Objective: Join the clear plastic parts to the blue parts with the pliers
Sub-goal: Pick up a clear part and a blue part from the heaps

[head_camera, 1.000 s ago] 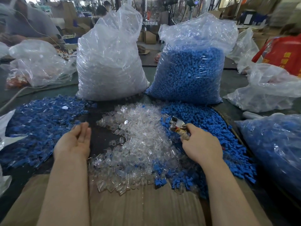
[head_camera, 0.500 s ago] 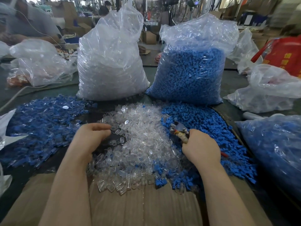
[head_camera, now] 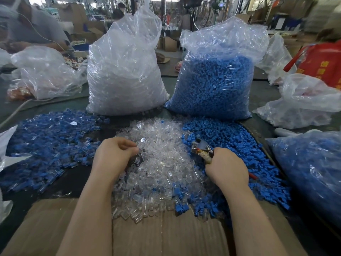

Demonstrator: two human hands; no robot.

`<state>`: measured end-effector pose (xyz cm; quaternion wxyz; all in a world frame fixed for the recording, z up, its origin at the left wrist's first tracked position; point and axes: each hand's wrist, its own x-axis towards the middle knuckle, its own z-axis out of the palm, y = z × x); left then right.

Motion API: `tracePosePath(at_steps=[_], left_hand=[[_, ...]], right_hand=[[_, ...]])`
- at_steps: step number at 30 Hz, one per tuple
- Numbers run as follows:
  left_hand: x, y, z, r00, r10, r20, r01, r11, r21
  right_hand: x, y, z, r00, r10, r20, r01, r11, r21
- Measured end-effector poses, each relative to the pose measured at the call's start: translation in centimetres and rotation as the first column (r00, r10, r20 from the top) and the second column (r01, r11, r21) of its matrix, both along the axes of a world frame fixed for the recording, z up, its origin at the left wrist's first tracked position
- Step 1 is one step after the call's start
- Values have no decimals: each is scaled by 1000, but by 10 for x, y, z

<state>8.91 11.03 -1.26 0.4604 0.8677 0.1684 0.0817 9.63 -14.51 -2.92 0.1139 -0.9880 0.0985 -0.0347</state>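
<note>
The heap of clear parts (head_camera: 162, 157) lies at the centre of the desk (head_camera: 258, 93), with the loose blue parts (head_camera: 238, 145) spread at its 3 o'clock side. The left hand (head_camera: 112, 156) rests on the clear heap's 9 o'clock edge, fingers curled, pinching clear pieces. The right hand (head_camera: 226, 168) grips the pliers (head_camera: 202, 147), whose head points toward 11 o'clock over the seam between both heaps. At 12 o'clock stand a clear-filled bag (head_camera: 125, 71) and a blue-filled bag (head_camera: 215, 80); at 9 o'clock lies a mixed blue heap (head_camera: 46, 141).
</note>
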Motion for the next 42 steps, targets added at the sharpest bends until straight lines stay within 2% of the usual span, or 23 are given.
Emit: tracePosePath(at_steps=[2,4,7,11,21,24,27,31,35,42], left_hand=[[0,-9,7,997,-15,77,33,970,-242],[0,-19,12,991,-54,122,99,910,-402],[0,-32,18,983,-111,149,176,805,-566],[1,-42,20,981,-156,112,189,677,-711],[3,-56,16,990,-114,85,140,687,-713],[2,-61,16,992,-86,90,124,722,-681],[1,-67,17,989,-65,131,134,762,-633],[-2,-76,16,982,20,187,101,783,-614],[-3,-86,16,974,36,222,110,783,-612],[-5,-97,16,968,24,249,146,756,-638]], right_hand=[[0,0,0,1000,4,-10,-4,1000,-11],[0,0,0,1000,8,-7,-8,1000,-3],[0,2,0,1000,9,4,-10,1000,13],[1,1,1,1000,0,-13,0,1000,-2],[1,-3,4,994,-25,109,21,999,37],[2,-1,7,985,-18,169,-15,982,188],[3,2,12,971,-8,240,-93,908,408],[1,11,15,951,-32,308,-180,753,633],[-3,16,20,938,-30,347,-254,620,742],[-8,21,26,912,-11,410,-359,463,811]])
